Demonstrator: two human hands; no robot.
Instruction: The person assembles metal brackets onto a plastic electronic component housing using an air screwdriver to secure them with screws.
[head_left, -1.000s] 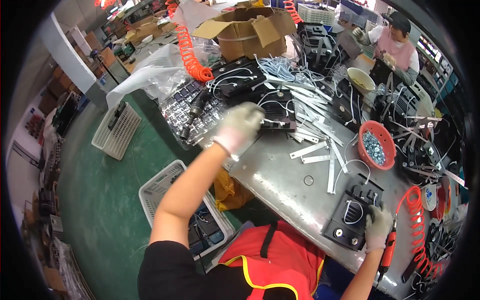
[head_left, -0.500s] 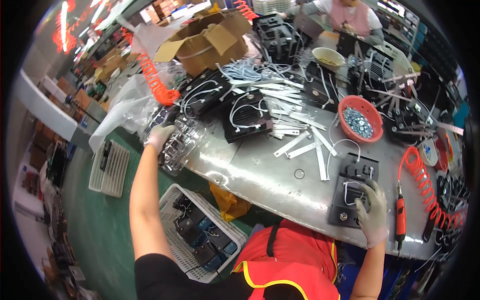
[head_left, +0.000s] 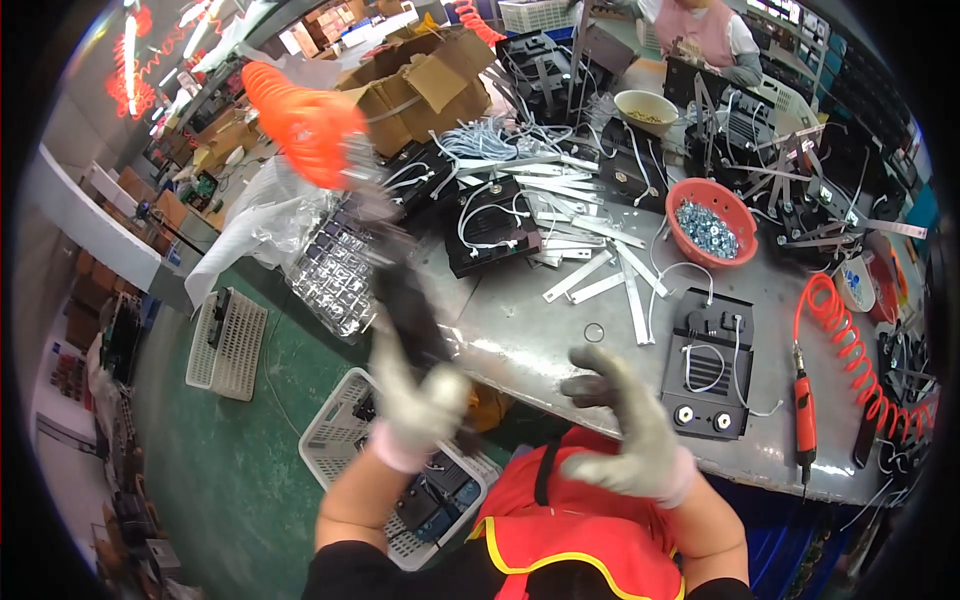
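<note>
My left hand (head_left: 415,400), in a pale glove, is closed around the dark body of a black air tool (head_left: 410,310) over the table's front edge. Motion blurs the tool, so its exact kind is unclear; an orange coiled hose (head_left: 305,125) rises from its upper end. My right hand (head_left: 635,430), gloved too, hovers over the red apron by the table edge, fingers apart and nothing in it. To its right a black metal panel (head_left: 710,365) lies flat, with white cables and two shiny round fittings near its front edge.
A red bowl of metal nuts (head_left: 712,222) and white metal strips (head_left: 590,230) lie farther back. At right rests a red power driver (head_left: 804,420) on a coiled cord. Clear trays (head_left: 335,280) sit at left; a white crate (head_left: 335,430) stands below. A co-worker (head_left: 700,40) works across the table.
My left hand has left the clear trays and come nearer with the air tool, pulling the orange hose along. My right hand has moved left, off the black panel.
</note>
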